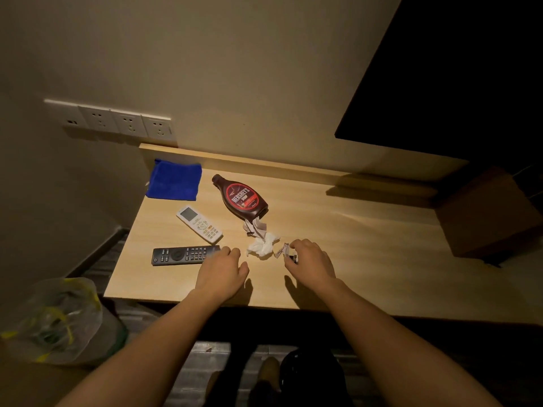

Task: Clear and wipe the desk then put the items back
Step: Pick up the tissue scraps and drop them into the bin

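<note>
On the wooden desk (367, 248) a brown syrup bottle (242, 198) lies on its side. Torn wrapper scraps (254, 226) sit at its base, and a crumpled white tissue (263, 245) lies just in front of them. A white remote (199, 224) and a black remote (185, 254) lie to the left, with a folded blue cloth (175, 180) at the back left corner. My left hand (221, 273) rests palm down beside the black remote's right end, holding nothing. My right hand (308, 261) is closed on a small scrap of wrapper (286, 251) right of the tissue.
A brown cardboard box (490, 212) stands on the desk's right end below a dark screen (455, 74). Wall sockets (117, 121) sit above the back left corner. A bin lined with a plastic bag (58, 321) stands on the floor to the left.
</note>
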Demonstrator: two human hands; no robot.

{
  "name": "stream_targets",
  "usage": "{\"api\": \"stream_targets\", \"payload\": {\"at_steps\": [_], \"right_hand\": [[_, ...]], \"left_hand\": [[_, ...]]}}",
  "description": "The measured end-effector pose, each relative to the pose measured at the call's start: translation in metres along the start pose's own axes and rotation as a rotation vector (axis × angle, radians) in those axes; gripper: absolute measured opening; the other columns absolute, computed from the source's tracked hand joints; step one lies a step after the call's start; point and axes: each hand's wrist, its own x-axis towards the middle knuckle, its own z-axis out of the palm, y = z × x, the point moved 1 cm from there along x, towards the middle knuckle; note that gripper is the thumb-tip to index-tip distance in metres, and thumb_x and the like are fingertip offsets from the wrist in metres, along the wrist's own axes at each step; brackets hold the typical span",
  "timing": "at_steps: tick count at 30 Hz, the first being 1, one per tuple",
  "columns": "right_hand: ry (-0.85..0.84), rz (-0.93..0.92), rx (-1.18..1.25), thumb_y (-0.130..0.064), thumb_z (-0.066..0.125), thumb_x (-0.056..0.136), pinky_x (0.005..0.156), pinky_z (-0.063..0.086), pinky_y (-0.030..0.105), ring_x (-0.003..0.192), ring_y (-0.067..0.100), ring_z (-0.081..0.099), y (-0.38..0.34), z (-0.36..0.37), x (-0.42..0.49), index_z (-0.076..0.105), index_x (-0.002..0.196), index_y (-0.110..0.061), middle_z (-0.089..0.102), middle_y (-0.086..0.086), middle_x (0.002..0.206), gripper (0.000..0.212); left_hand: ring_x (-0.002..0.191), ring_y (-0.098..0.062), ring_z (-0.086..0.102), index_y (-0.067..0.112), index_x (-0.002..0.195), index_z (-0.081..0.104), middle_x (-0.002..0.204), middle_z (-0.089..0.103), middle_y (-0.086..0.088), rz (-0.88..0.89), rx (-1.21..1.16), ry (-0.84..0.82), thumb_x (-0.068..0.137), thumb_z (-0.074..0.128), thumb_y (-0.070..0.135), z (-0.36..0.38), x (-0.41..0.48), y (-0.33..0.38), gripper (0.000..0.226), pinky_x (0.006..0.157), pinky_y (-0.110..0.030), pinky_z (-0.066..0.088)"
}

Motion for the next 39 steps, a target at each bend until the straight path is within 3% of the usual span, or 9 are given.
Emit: {"api": "stream_targets", "payload": {"at_steps": [4,8,11,14,20,23,26,30,39], "right_hand": [[-0.044,-0.013,0.005,-0.043,0.054,0.098,0.091,0.052,0.042,0.114,0.027,0.058,0.021,0.015,0.017,0.059,0.132,-0.02,0.063,0.006,0.126,0.041],[-0.075,-0.016,0.025,-0.047,0.058,0.095,0.089,0.053,0.041,0.113,0.026,0.059,0.045,0.036,0.03,0.058,0.133,-0.021,0.062,0.005,0.128,0.046],[-0.114,-0.027,0.075,-0.05,0.061,0.092,0.088,0.052,0.041,0.115,0.027,0.059,0.058,0.052,0.039,0.052,0.141,-0.021,0.059,0.004,0.132,0.057],[-0.115,-0.027,0.122,-0.053,0.065,0.091,0.081,0.051,0.038,0.106,0.024,0.06,0.066,0.065,0.051,0.052,0.139,-0.022,0.06,0.003,0.126,0.058],[-0.078,0.061,0.282,-0.056,0.072,0.088,0.085,0.05,0.036,0.112,0.022,0.061,0.074,0.088,0.069,0.055,0.139,-0.018,0.058,0.004,0.13,0.066],[-0.029,0.138,0.427,-0.052,0.079,0.083,0.08,0.046,0.032,0.101,0.018,0.061,0.077,0.099,0.072,0.058,0.135,-0.014,0.061,0.004,0.122,0.068],[-0.003,0.237,0.664,-0.044,0.084,0.076,0.079,0.059,0.043,0.088,0.023,0.069,0.077,0.109,0.069,0.063,0.115,-0.018,0.067,0.0,0.097,0.051],[0.126,0.277,0.78,-0.035,0.082,0.078,0.073,0.062,0.051,0.07,0.015,0.072,0.073,0.119,0.06,0.061,0.088,-0.028,0.068,-0.006,0.073,0.024],[0.38,0.391,0.869,-0.024,0.076,0.092,0.08,0.062,0.048,0.08,0.018,0.071,0.072,0.126,0.018,0.064,0.087,-0.025,0.069,-0.002,0.084,0.013]], "left_hand": [[0.108,-0.031,0.059,0.012,0.12,0.063,0.116,0.064,-0.01,-0.065,-0.061,0.015,0.102,0.05,0.041,0.035,0.006,0.007,0.037,0.086,-0.044,0.053],[0.122,-0.031,0.051,0.009,0.127,0.054,0.131,0.053,-0.012,-0.087,-0.077,0.053,0.094,0.057,0.058,0.078,0.008,0.015,0.06,0.101,-0.044,0.049],[0.156,-0.037,0.021,0.0,0.158,0.026,0.167,0.026,-0.024,-0.172,-0.045,-0.006,0.093,0.048,0.074,0.111,0.012,0.017,0.101,0.127,-0.047,0.025],[0.162,-0.03,-0.009,0.001,0.166,-0.002,0.175,-0.006,-0.019,-0.223,-0.018,-0.004,0.093,0.031,0.084,0.135,0.014,0.018,0.114,0.13,-0.046,-0.001],[0.162,-0.028,-0.01,0.001,0.166,0.0,0.175,-0.005,-0.018,-0.248,0.084,0.079,0.093,0.016,0.088,0.151,0.013,0.02,0.114,0.131,-0.047,0.0],[0.162,-0.027,-0.012,0.002,0.166,-0.001,0.176,-0.006,-0.017,-0.254,0.103,0.078,0.092,0.014,0.089,0.152,0.014,0.02,0.115,0.131,-0.047,0.0],[0.162,-0.026,-0.012,0.002,0.166,-0.001,0.176,-0.006,-0.017,-0.256,0.102,0.075,0.091,0.016,0.088,0.154,0.015,0.02,0.115,0.131,-0.048,0.002],[0.162,-0.028,-0.01,0.001,0.166,0.0,0.176,-0.004,-0.018,-0.248,0.103,0.089,0.091,0.018,0.087,0.156,0.016,0.018,0.115,0.131,-0.048,0.001],[0.162,-0.026,-0.013,0.001,0.166,-0.001,0.175,-0.007,-0.018,-0.238,0.087,0.1,0.091,0.02,0.087,0.156,0.017,0.016,0.116,0.129,-0.045,-0.008]]}}
